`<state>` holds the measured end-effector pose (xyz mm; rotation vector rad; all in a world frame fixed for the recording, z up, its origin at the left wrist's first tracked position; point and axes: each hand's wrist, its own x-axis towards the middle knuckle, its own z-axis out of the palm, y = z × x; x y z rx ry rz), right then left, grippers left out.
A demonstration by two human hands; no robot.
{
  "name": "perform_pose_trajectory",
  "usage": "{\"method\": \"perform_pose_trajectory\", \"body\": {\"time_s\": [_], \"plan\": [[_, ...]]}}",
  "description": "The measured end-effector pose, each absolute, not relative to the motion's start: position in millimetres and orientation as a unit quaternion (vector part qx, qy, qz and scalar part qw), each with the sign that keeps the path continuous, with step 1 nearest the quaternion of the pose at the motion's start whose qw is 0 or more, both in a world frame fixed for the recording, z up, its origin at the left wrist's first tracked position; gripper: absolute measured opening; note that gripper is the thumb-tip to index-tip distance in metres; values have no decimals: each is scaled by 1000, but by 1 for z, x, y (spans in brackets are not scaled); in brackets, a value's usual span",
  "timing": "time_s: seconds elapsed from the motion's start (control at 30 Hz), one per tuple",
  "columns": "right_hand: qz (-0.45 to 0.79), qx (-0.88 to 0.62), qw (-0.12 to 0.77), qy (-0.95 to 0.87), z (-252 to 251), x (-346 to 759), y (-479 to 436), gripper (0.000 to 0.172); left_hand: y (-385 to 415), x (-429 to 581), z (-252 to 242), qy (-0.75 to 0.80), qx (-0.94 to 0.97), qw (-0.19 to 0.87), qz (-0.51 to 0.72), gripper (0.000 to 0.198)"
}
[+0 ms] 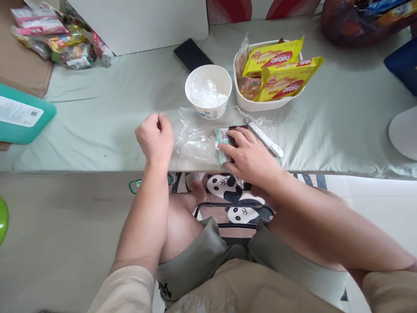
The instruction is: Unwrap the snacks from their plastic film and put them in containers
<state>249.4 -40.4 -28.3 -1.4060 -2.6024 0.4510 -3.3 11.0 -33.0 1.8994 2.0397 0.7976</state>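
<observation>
My left hand [154, 138] is closed in a fist, raised over the cloth to the left of a clear plastic wrapper [197, 145]; nothing shows between its fingers. My right hand [250, 155] bends over a small snack packet [223, 138], dark brown with a pale green and white end. Fingers and thumb lie across the packet and partly hide it. Just right of that hand is a white utility knife [265, 138], lying slantwise on the plastic. Behind the wrapper stands a white paper cup [211, 111] with crumpled clear plastic inside.
Yellow snack packs [276, 58] stand in a white tub [260, 105]. A dark phone [192, 54] lies behind the cup. To the left are bagged snacks [73, 48] and a teal container [26, 111]. A dark red bowl [352, 26] sits far right. The table's front edge [312, 173] runs before my knees.
</observation>
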Motion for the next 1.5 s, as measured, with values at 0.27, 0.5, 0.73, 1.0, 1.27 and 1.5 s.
{"method": "perform_pose_trajectory", "body": {"time_s": [0.27, 0.5, 0.73, 1.0, 1.27, 1.5], "plan": [[143, -465, 92, -869, -28, 250, -42, 44, -5, 21, -15, 454, 797, 278, 285, 39], [146, -461, 89, -871, -27, 253, -40, 44, -22, 11, 2, 455, 780, 418, 97, 12], [196, -449, 140, -860, -27, 261, -34, 46, -22, -16, -5, 467, 761, 449, -17, 17], [290, -467, 212, -808, -9, 282, -22, 48, -18, 3, 11, 558, 696, 445, 87, 39], [298, -501, 212, -784, 1, 295, -23, 45, -24, 74, 1, 545, 757, 309, 184, 40], [456, -528, 298, -652, -5, 321, -15, 43, -24, 74, -10, 608, 747, 269, 17, 73]]}}
